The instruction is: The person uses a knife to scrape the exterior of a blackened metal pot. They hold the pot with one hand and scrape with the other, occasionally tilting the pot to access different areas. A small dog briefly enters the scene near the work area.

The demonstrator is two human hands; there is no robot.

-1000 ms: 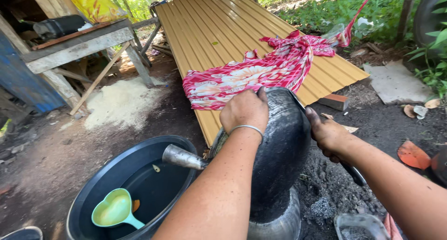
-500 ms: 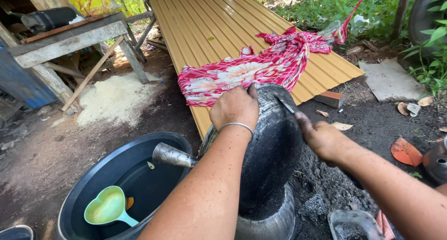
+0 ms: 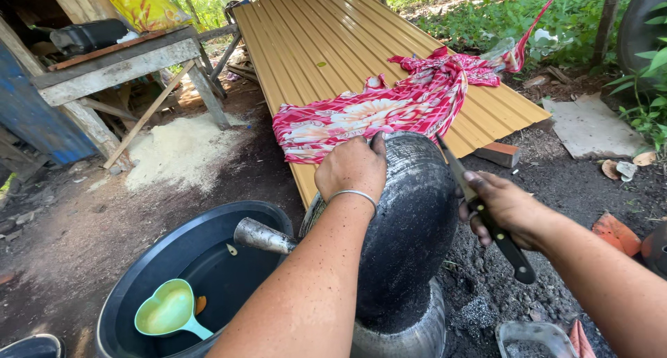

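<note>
Sooty round pot (image 3: 410, 233), rough black crust, steel knife (image 3: 486, 215)

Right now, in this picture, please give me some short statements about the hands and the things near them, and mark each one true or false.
1. The left hand rests on top of the sooty pot. True.
2. The right hand holds a spoon. False: it holds a knife against the pot.
3. The green scoop lies in the black basin. True.
4. The red cloth lies in the basin. False: it lies on the yellow sheet.
</note>
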